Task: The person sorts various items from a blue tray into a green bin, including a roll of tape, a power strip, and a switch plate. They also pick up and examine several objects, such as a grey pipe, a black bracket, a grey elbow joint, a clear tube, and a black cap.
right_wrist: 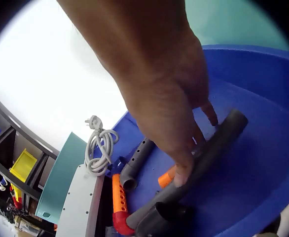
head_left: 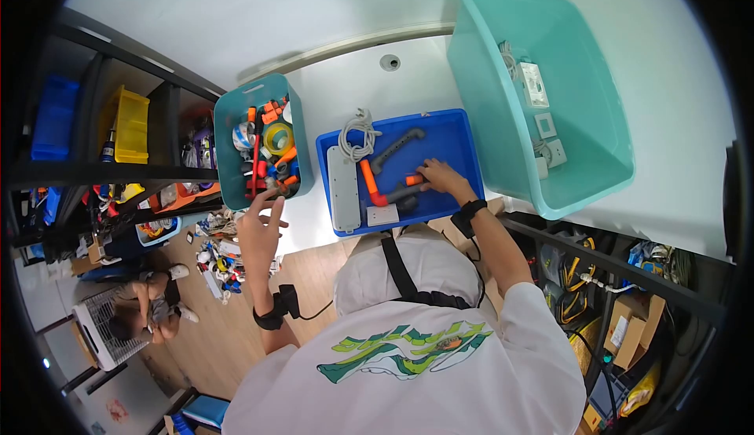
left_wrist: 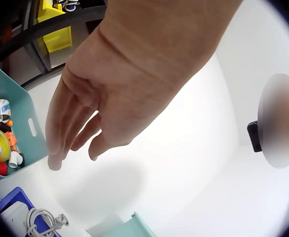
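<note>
Beside the near edge of the small teal bin [head_left: 302, 160], my left hand [head_left: 261, 235] hangs in the air with loosely bent fingers, holding nothing; the left wrist view shows its palm [left_wrist: 112, 94]. Over the blue tray [head_left: 463, 140], my right hand [head_left: 444, 178] pinches a dark grey pipe [right_wrist: 218, 140] between thumb and fingers. The pipe lies tilted, its lower end at a red elbow [right_wrist: 121, 223] joined to an orange perforated pipe [head_left: 367, 177]. A short orange piece [right_wrist: 166, 178] is just behind the thumb.
In the tray are a white power strip [head_left: 343, 191] with a coiled cable [head_left: 357, 138], another grey pipe [head_left: 397, 147] and a white socket plate [head_left: 382, 215]. A large teal tub [head_left: 495, 113] stands right. A person [head_left: 149, 301] sits at lower left.
</note>
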`<state>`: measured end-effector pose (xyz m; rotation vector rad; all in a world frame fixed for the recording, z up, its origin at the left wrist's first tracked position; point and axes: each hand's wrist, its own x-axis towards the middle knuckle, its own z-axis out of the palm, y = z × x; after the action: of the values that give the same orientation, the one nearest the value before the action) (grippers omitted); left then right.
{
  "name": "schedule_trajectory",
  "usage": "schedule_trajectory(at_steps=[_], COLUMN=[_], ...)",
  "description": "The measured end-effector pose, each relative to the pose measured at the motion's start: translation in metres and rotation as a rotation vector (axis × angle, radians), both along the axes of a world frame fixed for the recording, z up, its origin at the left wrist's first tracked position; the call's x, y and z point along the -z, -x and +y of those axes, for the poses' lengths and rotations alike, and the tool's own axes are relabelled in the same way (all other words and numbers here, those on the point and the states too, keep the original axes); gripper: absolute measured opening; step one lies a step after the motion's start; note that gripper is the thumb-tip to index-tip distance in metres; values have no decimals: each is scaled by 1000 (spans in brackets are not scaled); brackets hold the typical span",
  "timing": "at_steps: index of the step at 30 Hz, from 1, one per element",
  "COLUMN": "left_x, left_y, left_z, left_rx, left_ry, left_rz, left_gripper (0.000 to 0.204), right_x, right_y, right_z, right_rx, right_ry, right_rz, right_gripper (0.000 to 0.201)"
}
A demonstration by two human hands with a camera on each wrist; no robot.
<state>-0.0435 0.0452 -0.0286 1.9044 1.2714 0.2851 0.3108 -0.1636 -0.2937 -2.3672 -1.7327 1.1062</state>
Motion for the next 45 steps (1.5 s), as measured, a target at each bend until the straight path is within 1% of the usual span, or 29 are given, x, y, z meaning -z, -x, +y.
schedule_trajectory(at_steps=[5, 7, 11, 14, 16, 17, 19, 20, 21, 22, 23, 24, 25, 26, 27, 28, 29, 30, 31, 33, 34, 35, 37, 38, 39, 40, 41, 43, 45], left_x=[0, -1, 8, 11, 10, 12, 21, 20, 19, 18, 17, 8, -7, -17, -20, -23, -26, -34, -37, -43, -50, -54, -61, -69, -70, -71, -72, -71, -70], left_y=[-9, -14, -22, -31, -38, -43, -51, -58, -66, -75, -83, -91, -98, -103, -104, -105, -106, -106, -105, -101, -99, -98, -94, -93, -92, -92, -91, -89, -87], left_z=[-8, -14, -20, -26, -28, -28, -30, -33, -37, -42, -47, -52, -57, -59, -58, -57, -57, -59, -60, -63, -64, -66, -70, -70, -70, -69, -69, -70, -72], left_rx=[14, 11, 62, 77, 104, 102, 149, 178, 204, 249, 295, 289, 342, 397, 396, 409, 423, 425, 429, 401, 404, 406, 373, 342, 339, 341, 343, 309, 268], left_ry=[-1, -53, -51, -14, -6, -10, 19, 10, 44, 5, -34, -37, 20, 76, 72, 181, 291, 349, 348, 452, 442, 441, 181, 81, 75, -74, -223, -248, -301], left_rz=[14, 61, 60, 34, 41, 40, -32, -68, -110, -156, -201, -198, -203, -209, -209, -243, -278, -344, -347, -595, -645, -646, -774, -771, -771, -837, -901, -920, -970], left_gripper=[41, 36, 37, 37, 37, 37, 36, 36, 39, 41, 43, 43, 42, 41, 41, 39, 37, 33, 33, 30, 31, 31, 34, 36, 36, 34, 32, 31, 28], right_x=[4, 4, 8, -8, -29, -40, -77, -102, -134, -163, -187, -208, -227, -244, -259, -271, -280, -287, -293, -304, -309, -315, -327, -332, -336, -339, -341, -344, -343], right_y=[0, -1, -5, -4, 3, 5, 15, 23, 29, 35, 40, 45, 50, 52, 55, 57, 60, 61, 63, 68, 70, 71, 75, 76, 76, 75, 75, 74, 74], right_z=[-5, -8, -12, -11, -10, -6, 3, 7, 11, 15, 17, 18, 20, 21, 21, 20, 18, 16, 14, 8, 6, 5, 5, 4, 3, 3, 3, 3, 4], right_rx=[-32, 44, 66, 81, 84, 82, 251, 245, 219, 193, 187, 147, 108, 105, 54, 3, 4, -20, -45, -45, -49, -49, 66, 62, 111, 159, 154, 179, 188], right_ry=[-20, -99, -165, -199, -285, -289, -481, -481, -590, -700, -701, -806, -912, -917, -1010, -1101, -1104, -1157, -1208, -1245, -1281, -1283, -1320, -1323, -1310, -1295, -1298, -1301, -1310], right_rz=[-8, 44, 82, 82, 25, 24, 257, 261, 238, 213, 217, 206, 194, 195, 165, 133, 130, 107, 84, 78, 78, 76, 127, 130, 160, 190, 195, 296, 332], right_gripper=[60, 52, 49, 46, 43, 43, 43, 43, 45, 47, 47, 48, 49, 49, 50, 51, 51, 53, 55, 56, 57, 57, 62, 62, 63, 65, 65, 68, 65])
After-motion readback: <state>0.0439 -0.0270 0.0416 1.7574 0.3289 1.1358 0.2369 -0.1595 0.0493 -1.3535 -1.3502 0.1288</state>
